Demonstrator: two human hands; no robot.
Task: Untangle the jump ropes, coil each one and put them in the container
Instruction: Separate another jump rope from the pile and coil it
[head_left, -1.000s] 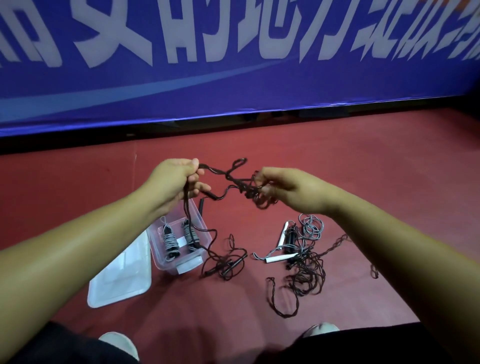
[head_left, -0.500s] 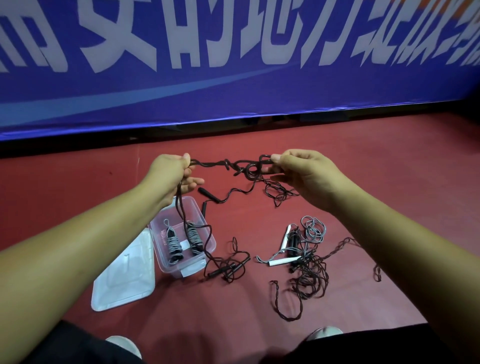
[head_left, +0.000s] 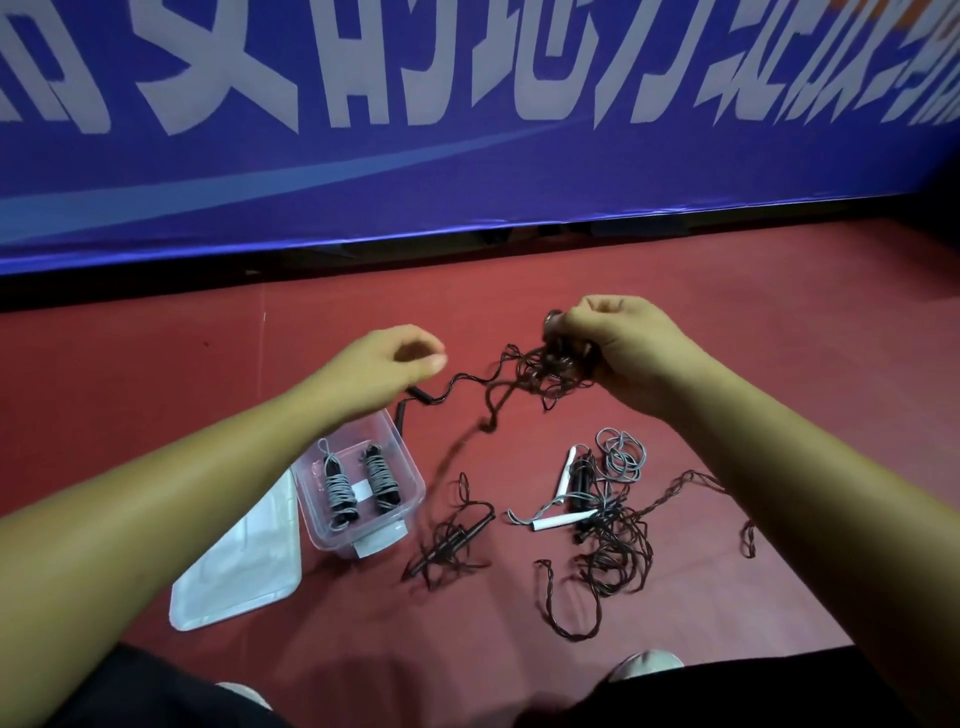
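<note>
Right hand (head_left: 626, 358): raised above the red floor (head_left: 779, 322), fingers curled tight round a bunched knot of dark rope (head_left: 558, 366). From this knot one strand runs left, sagging, to a black handle (head_left: 418, 393) just under the left hand (head_left: 387, 366). Left hand: fingers curled, thumb close to the forefinger; whether it grips the handle cannot be told, as the palm covers the contact. A second strand, blurred, drops from the knot toward the floor.

Below and between the forearms, on the floor: a small dark tangle (head_left: 449, 543) with two black handles, lying just right of the container (head_left: 415, 470). Further right, well apart from the container, a larger tangle (head_left: 615, 551) of dark twisted cord mixed with grey rope loops (head_left: 621, 457) and two white handles (head_left: 563, 519); the right forearm hides its far right edge.

Container: clear plastic tub, open, standing on the floor beneath the left wrist, which overlaps its far corner. Inside lie two coiled ropes (head_left: 340, 493), side by side, each wound round black handles. The lid (head_left: 239, 566) lies flat on the floor, touching the container's near left side.

Far side: a blue banner (head_left: 467, 171) with white lettering borders the floor. Nearest edge: two pale shoes (head_left: 647, 665).
</note>
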